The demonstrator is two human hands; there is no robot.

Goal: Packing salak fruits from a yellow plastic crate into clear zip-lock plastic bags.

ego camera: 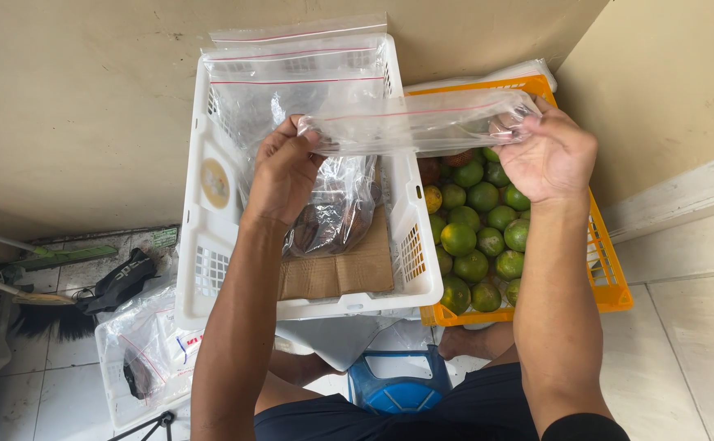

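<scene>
bag contents hard to read: dark brownish lumps inside the clear zip bag (336, 204), can't tell what they are. both hands' fingertips partly hidden behind the plastic. left hand (282, 173) fingers pinching the bag's left top corner, right hand (549, 155) fingers pinching the right end. bag mouth stretched taut between them, long axis roughly left-right, slightly rising to the right; body hangs down into the white crate (210, 245) over a cardboard sheet (349, 273). spare empty bags (300, 61) lean on the crate's far wall. orange crate (610, 278) of green citrus (475, 237) touches the white one on the right; wall close behind, little room
</scene>
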